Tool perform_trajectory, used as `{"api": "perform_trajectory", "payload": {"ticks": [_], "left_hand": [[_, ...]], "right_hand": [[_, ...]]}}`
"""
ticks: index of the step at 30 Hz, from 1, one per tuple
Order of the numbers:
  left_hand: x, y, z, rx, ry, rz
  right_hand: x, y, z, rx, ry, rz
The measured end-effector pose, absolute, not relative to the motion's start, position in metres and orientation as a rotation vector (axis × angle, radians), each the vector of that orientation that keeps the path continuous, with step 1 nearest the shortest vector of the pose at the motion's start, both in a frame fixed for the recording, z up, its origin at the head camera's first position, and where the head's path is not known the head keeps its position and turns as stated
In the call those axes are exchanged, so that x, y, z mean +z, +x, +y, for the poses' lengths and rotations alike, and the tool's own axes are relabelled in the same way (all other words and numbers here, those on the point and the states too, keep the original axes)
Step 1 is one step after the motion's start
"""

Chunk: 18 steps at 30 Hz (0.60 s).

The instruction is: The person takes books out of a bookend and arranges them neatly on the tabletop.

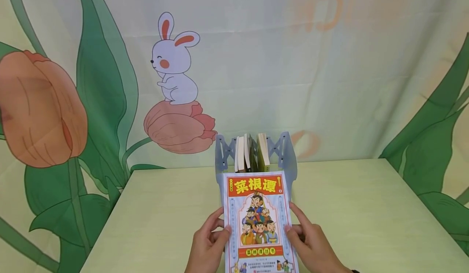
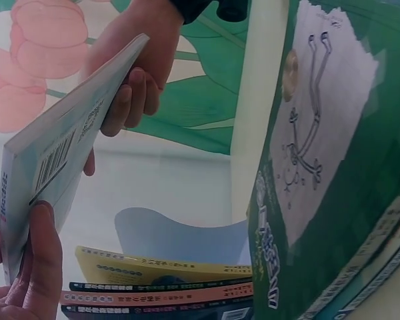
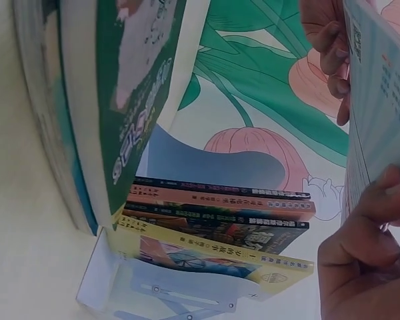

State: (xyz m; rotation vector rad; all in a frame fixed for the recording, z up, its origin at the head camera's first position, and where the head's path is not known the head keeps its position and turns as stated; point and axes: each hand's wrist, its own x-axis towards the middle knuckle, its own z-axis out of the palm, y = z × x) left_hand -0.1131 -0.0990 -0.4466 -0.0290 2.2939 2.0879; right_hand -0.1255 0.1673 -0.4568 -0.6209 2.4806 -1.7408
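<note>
Both hands hold a paperback book [image 1: 260, 228] with a red title band and cartoon figures on its cover. The left hand [image 1: 209, 240] grips its left edge, thumb on the front cover and fingers behind. On the right edge, the right hand [image 1: 311, 240] grips it in the same way. The book's back, with a barcode, shows in the left wrist view [image 2: 73, 143]. Behind the held book stands a blue-grey folding book rack [image 1: 290, 159], partly hidden by it. Several upright books [image 3: 220, 220] stand in the rack, yellow, dark and orange at the spines.
Below the held book, a green-covered book [image 2: 333, 167] tops a stack, seen in both wrist views and hidden in the head view. The pale table [image 1: 157, 212] extends to both sides. A printed curtain [image 1: 249, 61] with tulips and a rabbit hangs behind the table.
</note>
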Motion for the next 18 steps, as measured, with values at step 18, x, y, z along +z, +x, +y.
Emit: {"api": "perform_trajectory", "payload": {"ticks": [18], "left_hand": [[-0.468,-0.106,-0.101,1.947,-0.057,2.264]], "right_hand": [[-0.470,-0.117,0.170,-1.629,-0.329,2.356]]}}
